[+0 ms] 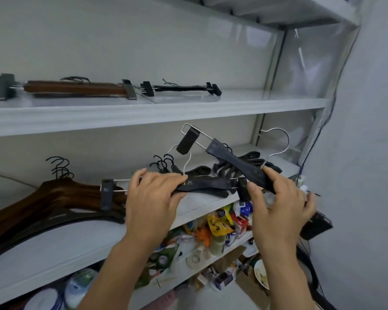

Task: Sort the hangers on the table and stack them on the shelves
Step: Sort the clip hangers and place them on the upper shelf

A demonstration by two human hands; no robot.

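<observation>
My left hand (154, 193) grips a black clip hanger (206, 183) that lies level above the middle shelf (81, 245), one clip (106, 194) sticking out to its left. My right hand (278, 204) holds a second black clip hanger (235, 163) tilted up to the left, its clip (187, 140) raised and its silver hook (278, 144) curving above my thumb. The two hangers cross near my right thumb. Brown wooden hangers (54, 204) are stacked on the middle shelf at the left. Black hangers (240, 166) lie behind my hands.
The upper shelf (143, 113) carries brown clip hangers (74, 88) and black clip hangers (182, 88). Below, a lower shelf holds colourful packets (220, 224), tape rolls and plates. A black box (316, 224) and cables hang by the wall at the right.
</observation>
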